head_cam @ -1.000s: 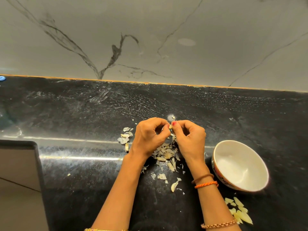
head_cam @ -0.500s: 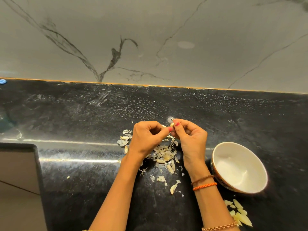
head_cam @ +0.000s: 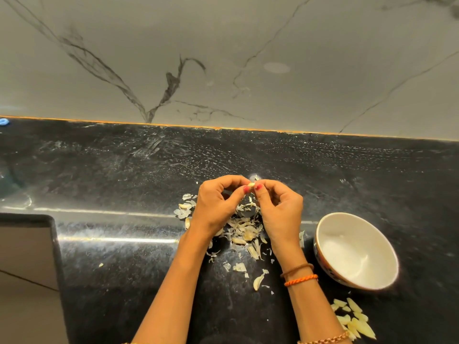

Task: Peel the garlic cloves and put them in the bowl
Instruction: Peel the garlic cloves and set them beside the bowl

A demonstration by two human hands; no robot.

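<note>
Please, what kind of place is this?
Most likely a home kitchen: a black stone countertop against a marble-look wall, with garlic peels and a bowl on the countertop.

no readable text, labels or numbers, seemingly anywhere

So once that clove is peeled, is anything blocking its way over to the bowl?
Nothing visible does. The small pale garlic clove is pinched between both hands, and the white round ceramic bowl sits open, to the right. Only black countertop lies between.
</note>
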